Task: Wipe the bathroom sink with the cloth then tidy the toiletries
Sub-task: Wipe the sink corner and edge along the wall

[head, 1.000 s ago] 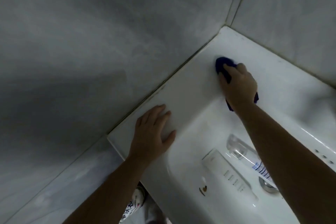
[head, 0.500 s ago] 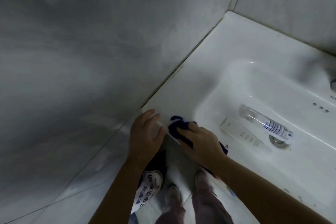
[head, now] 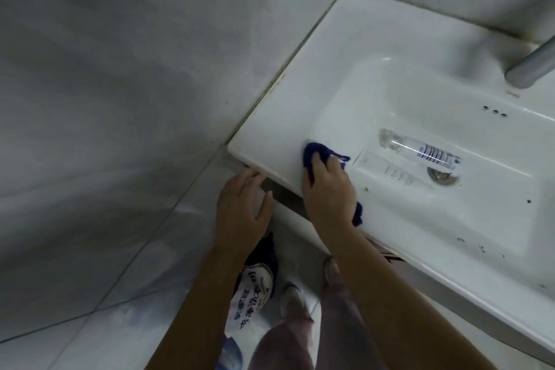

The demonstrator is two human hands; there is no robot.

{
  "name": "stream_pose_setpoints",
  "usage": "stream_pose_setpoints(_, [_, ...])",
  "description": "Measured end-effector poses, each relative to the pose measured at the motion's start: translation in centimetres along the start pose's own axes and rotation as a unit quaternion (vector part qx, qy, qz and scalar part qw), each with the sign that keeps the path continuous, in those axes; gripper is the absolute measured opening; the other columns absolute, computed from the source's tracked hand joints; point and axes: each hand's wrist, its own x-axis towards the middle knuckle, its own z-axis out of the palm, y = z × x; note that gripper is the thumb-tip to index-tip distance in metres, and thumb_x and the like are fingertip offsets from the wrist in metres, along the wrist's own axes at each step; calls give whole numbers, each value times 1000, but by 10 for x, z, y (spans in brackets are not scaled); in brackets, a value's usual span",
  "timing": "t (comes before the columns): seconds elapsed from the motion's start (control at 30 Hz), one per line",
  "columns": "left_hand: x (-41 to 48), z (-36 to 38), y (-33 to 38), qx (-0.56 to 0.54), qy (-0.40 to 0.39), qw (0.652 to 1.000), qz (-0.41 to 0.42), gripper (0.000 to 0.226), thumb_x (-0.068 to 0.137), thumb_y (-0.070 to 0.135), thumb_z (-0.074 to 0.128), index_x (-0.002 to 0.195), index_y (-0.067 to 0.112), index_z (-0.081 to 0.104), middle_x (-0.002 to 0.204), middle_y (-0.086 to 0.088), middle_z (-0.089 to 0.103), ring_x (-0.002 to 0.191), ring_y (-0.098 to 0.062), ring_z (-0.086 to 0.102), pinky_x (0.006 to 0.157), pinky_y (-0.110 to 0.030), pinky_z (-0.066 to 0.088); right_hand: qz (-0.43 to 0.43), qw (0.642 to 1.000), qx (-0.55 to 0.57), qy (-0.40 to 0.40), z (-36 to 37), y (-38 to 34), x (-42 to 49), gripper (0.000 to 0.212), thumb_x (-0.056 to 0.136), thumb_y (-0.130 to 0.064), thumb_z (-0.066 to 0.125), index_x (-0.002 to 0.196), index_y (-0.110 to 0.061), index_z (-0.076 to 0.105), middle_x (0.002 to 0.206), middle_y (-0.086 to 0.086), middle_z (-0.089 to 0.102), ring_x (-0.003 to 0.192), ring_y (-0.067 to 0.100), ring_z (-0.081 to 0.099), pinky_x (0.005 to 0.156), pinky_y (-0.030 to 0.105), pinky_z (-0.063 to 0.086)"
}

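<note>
A white sink (head: 354, 48) fills the right of the view. My right hand (head: 327, 192) presses a dark blue cloth (head: 312, 156) flat on the sink's front left rim; most of the cloth is hidden under the hand. My left hand (head: 241, 207) hangs just off the sink's front left corner with fingers apart, holding nothing. Inside the basin lie a clear tube with a blue label (head: 420, 151) and a white tube (head: 387, 173), both next to the drain (head: 444, 174).
A grey tiled wall (head: 150, 69) runs along the sink's left side. A grey faucet spout (head: 531, 64) juts in at the upper right. Below are the tiled floor (head: 105, 309), my legs, and a white printed bag (head: 253, 294).
My right hand has dragged the cloth from the sink's back left corner down the left rim to the front corner. My left hand has slid off the rim to below the corner.
</note>
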Motion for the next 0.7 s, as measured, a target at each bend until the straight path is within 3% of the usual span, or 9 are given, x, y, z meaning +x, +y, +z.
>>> stream_pose_setpoints(0.13, [-2,-2,9,26,30,999,29,44,88,31,41,115,2,60,118,-13,61,109,-16,47,96,-23,32,-98,995,-8,27,20,-26,8,30,78,-17,68,104,-4,62,82,13,63,53,25,55,43,25,34])
stream_pose_setpoints(0.2, [1,2,18,11,34,999,39,44,88,29,42,113,0,61,118,-15,61,110,-18,50,96,-25,34,-68,997,-23,34,1,7,-13,28,82,-21,63,105,-6,63,81,12,62,53,25,54,43,25,33])
stream_pose_setpoints(0.3, [3,27,43,-31,12,997,74,39,89,26,44,112,0,62,118,-15,61,110,-26,55,94,-41,46,27,991,-74,108,-40,90,-65,33,84,-27,47,100,-6,66,77,14,60,54,31,55,43,26,38])
stream_pose_setpoints(0.4, [-6,58,82,-46,-26,989,139,36,88,28,47,111,6,64,119,-9,61,114,-24,52,98,-39,40,108,974,-93,176,-74,155,-108,35,83,-27,46,96,-2,67,73,18,59,52,34,55,43,31,43])
stream_pose_setpoints(0.47, [-14,75,103,-48,-44,981,185,34,86,28,49,109,8,65,119,-6,62,115,-22,50,100,-34,34,150,970,-76,177,-72,154,-109,33,83,-26,45,92,-2,67,72,18,59,52,34,54,43,31,42])
stream_pose_setpoints(0.6, [-26,97,124,-36,-44,972,226,32,85,27,49,105,8,66,116,-8,63,115,-19,47,100,-29,29,71,980,-77,166,-53,125,-89,34,83,-30,45,96,-8,68,74,12,60,52,29,55,39,29,41])
stream_pose_setpoints(0.7, [-30,110,143,-36,-53,966,252,34,85,28,48,106,8,66,117,-7,63,116,-20,46,100,-32,29,67,978,-81,180,-79,174,-118,34,83,-30,48,97,-8,69,74,11,61,52,30,56,40,30,44])
